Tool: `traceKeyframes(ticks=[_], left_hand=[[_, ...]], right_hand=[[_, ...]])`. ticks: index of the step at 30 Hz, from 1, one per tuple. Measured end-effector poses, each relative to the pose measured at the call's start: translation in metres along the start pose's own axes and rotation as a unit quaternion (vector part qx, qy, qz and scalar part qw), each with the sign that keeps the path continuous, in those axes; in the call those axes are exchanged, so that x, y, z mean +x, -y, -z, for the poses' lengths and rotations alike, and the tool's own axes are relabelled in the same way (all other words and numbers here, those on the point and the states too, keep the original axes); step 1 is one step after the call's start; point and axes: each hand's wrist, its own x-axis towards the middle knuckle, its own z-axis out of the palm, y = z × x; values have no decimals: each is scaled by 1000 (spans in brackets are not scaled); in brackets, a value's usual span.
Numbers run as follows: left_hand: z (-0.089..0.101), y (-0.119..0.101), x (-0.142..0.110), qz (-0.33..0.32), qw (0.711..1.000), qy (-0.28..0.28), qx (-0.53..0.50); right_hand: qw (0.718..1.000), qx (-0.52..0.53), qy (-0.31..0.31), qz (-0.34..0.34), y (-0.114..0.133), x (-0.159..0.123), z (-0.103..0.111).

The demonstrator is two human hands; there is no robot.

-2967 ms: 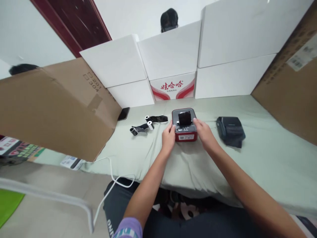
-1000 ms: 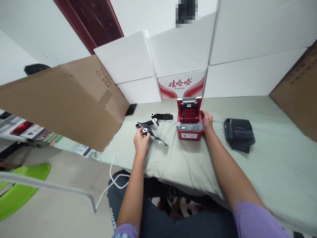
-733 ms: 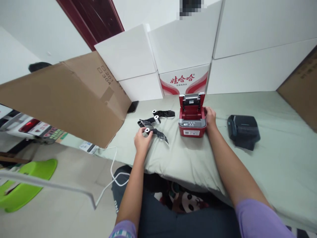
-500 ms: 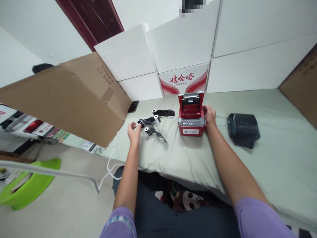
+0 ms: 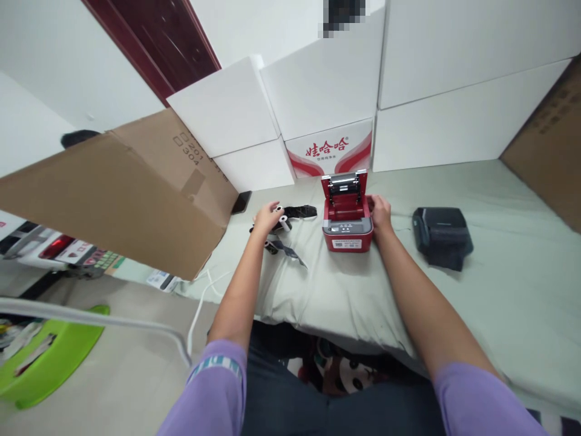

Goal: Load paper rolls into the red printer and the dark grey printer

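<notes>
My left hand (image 5: 267,219) has its fingers closed at the farthest of several small rolls with white ends and loose dark strips, whose strip (image 5: 302,211) trails to the right. Below that hand lie another white-ended roll (image 5: 285,223) and a near roll with a grey-black strip (image 5: 290,251). A red label printer (image 5: 347,241) stands to the right of the rolls, its lid (image 5: 344,184) raised and the bay inside bare. My right hand (image 5: 381,213) grips the printer's right side, some fingertips hidden behind it.
A black device (image 5: 442,236) sits on the green cloth (image 5: 512,272) at right. White boxes (image 5: 322,91) line the back. An opened cardboard box (image 5: 136,194) stands at left, with a dark phone (image 5: 241,202) beside it. A white cable (image 5: 196,315) hangs at the front left.
My left hand has moved right and away from me, from beside the left roll to the farthest one. The right hand stays at the printer. The view has shifted slightly.
</notes>
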Motion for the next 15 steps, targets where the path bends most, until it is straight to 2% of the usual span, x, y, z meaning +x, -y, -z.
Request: traceKeyframes(ticks=[3, 6, 10, 15], left_hand=[[-5, -17, 27, 29, 999, 27, 36], [-7, -21, 40, 39, 997, 28, 60], [-7, -17, 42, 36, 996, 42, 77], [-12, -18, 31, 17, 997, 37, 73]], right_hand=[[1000, -6, -6, -5, 0, 1, 0], [1000, -2, -12, -12, 0, 2, -1], [1000, 4, -12, -18, 0, 2, -1], [1000, 6, -9, -20, 0, 1, -1]])
